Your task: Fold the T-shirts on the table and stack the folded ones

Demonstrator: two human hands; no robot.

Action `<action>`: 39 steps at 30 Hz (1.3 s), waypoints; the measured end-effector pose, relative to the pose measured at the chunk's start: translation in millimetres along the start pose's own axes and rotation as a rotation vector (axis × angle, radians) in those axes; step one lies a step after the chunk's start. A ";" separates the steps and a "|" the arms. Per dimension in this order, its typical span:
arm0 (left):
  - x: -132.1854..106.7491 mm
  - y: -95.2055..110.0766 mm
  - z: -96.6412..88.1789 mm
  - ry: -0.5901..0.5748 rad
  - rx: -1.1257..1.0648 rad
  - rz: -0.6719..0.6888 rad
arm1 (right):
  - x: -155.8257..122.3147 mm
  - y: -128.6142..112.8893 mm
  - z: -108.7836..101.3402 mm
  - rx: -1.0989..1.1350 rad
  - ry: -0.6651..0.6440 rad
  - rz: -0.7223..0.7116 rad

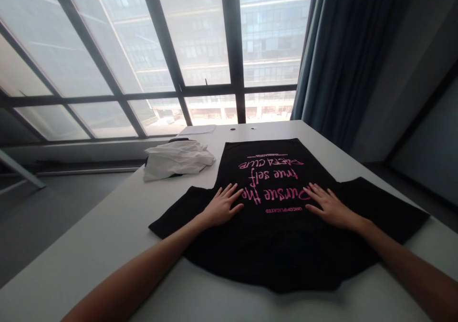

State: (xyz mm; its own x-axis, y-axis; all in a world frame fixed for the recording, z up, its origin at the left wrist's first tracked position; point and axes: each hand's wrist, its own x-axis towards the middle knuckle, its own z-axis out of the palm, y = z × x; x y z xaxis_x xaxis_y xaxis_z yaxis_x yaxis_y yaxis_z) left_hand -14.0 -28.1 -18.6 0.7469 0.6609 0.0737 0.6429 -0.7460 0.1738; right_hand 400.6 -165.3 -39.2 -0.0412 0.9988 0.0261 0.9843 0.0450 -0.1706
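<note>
A black T-shirt (279, 245) with pink lettering lies spread out on a white table (118, 231). Its hem points toward the window, its collar end is nearest me, and the print reads upside down from here. My left hand (222, 206) rests flat on the shirt at the left of the lettering, fingers spread. On the right side, my right hand (329, 207) lies flat too, its fingertips over the edge of the print. Both sleeves extend outward, the left one partly behind my left forearm. Neither hand grips the cloth.
A crumpled white garment (179, 159) with some black cloth under it sits at the table's left edge. Farther back are a flat white sheet (198, 129) and a small dark round thing (233, 129). Tall windows and a blue curtain (322, 59) stand beyond.
</note>
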 end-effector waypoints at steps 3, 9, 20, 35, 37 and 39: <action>-3.4 -5.5 4.8 0.014 0.012 0.006 | 0.4 -0.1 -3.1 0.019 0.046 -0.006; -1.6 -4.5 2.8 0.009 0.029 0.002 | 1.3 -6.7 -9.2 0.056 0.145 -0.009; 3.8 -10.0 3.7 0.040 0.081 -0.016 | 0.7 -9.9 -15.2 0.108 -0.028 -0.024; 6.9 -17.5 1.9 -0.004 0.083 -0.013 | -0.1 -12.9 -19.8 0.134 -0.035 -0.021; 6.1 -17.9 2.3 0.015 0.084 -0.020 | 0.2 -13.0 -20.4 0.149 -0.035 -0.026; 5.8 -18.1 2.7 0.058 0.092 -0.047 | 1.6 -12.1 -21.6 0.181 0.016 -0.005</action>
State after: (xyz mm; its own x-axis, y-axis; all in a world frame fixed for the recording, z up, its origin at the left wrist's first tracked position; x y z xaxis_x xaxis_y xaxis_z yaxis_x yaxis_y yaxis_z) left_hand -20.9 -11.0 -24.0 0.7065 0.6966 0.1245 0.6916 -0.7170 0.0873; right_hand 392.3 -164.6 -15.8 -0.0420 0.9982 0.0431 0.9372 0.0543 -0.3446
